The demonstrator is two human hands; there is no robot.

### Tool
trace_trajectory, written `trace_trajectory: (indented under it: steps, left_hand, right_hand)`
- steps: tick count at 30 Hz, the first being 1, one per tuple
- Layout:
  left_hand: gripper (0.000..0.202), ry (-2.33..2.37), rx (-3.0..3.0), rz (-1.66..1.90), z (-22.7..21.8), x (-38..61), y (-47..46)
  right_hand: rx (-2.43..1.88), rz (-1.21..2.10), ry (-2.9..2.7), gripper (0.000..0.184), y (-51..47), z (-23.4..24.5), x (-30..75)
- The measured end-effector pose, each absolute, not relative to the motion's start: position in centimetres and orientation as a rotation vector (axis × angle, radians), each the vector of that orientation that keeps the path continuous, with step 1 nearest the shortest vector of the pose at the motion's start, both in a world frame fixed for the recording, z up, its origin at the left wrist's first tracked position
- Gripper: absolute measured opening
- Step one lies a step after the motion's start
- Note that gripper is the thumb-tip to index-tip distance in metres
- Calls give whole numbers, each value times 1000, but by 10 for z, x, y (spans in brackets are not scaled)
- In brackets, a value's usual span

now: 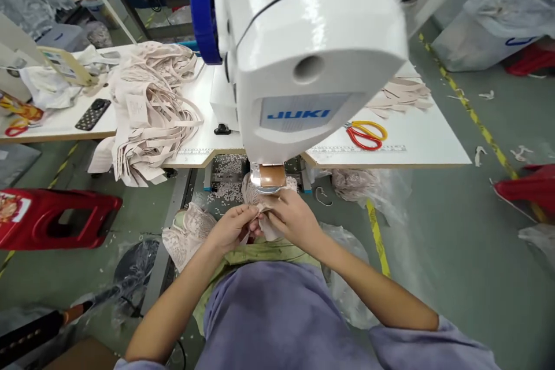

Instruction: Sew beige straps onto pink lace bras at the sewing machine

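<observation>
A white JUKI sewing machine [303,52] rises in front of me, its narrow sewing arm [269,177] ending just above my hands. Both hands pinch a small beige lace fabric piece [262,214] right below that arm. My left hand [234,226] grips its left edge with fingers closed. My right hand [293,218] is closed on its right side, knuckles up. More beige lace fabric [187,232] hangs to the left of my left wrist, over my lap.
A heap of beige straps and fabric pieces [147,110] lies on the white table [425,144] left of the machine. Red and yellow scissors [365,134] and more cut pieces [403,95] lie to the right. A red stool [52,217] stands on the floor at the left.
</observation>
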State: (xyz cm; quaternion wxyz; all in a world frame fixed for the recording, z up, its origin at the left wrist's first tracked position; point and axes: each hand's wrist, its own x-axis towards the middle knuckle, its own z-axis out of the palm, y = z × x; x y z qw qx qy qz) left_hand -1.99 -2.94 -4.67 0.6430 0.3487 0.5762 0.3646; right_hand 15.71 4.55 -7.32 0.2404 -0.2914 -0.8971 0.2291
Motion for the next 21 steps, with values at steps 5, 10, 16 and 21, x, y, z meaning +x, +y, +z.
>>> trace_trajectory:
  steps: [5,10,16,21]
  left_hand:
    - [36,1405,854,940,-37,-15,-42]
    - [31,1621,1148,957,-37,-13,-46]
    - [32,1667,1196,906,-39,-12,-47]
    - [38,1717,1174,910,-46,-10,-40]
  right_hand:
    - [-891,819,-2218,26,36,-71,158]
    - [-877,810,-2268,26,31,-71,148]
    - [-811,722,-2224,17,33,-74,150]
    - [-870,1019,-1961,14,25,-87,141]
